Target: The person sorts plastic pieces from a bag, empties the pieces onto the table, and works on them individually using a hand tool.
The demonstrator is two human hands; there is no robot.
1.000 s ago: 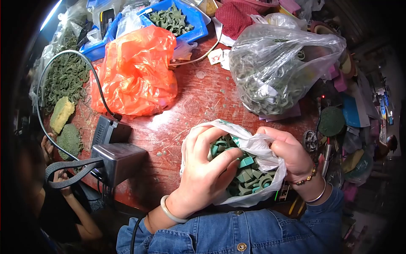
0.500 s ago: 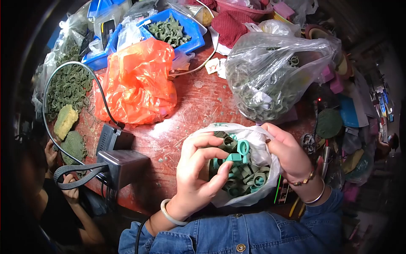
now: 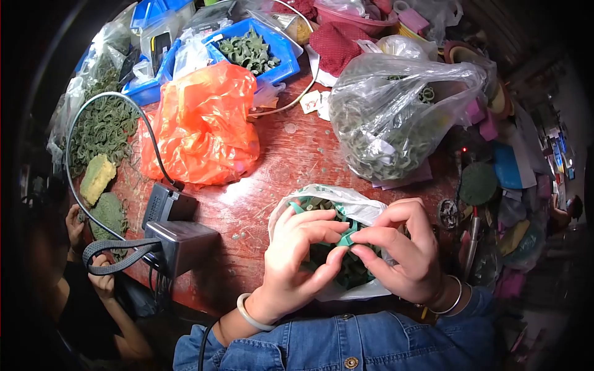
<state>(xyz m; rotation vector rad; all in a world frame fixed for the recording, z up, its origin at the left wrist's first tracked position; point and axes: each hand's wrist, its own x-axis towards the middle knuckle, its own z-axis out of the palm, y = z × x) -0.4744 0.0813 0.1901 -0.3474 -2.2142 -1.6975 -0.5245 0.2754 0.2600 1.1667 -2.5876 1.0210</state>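
Over a white plastic bag [image 3: 365,210], my left hand [image 3: 297,247] and my right hand [image 3: 405,250] meet fingertip to fingertip. Between them is a small teal-green ring [image 3: 346,238], pinched from both sides and partly hidden by the fingers. The bag's mouth is open, and several green ring-shaped pieces [image 3: 354,272] lie loose inside, some bright and some dull. Both wrists rest close to the table's front edge.
An orange plastic bag [image 3: 204,123], a clear bag of green rings [image 3: 396,123] and a blue bin [image 3: 288,62] of green pieces stand farther back. A black box [image 3: 182,247] with cables is at left, near another person's hand [image 3: 102,281].
My right hand has let go of the bag's rim and moved left to the green ring at my left fingertips. The bag's right side has sagged inward.
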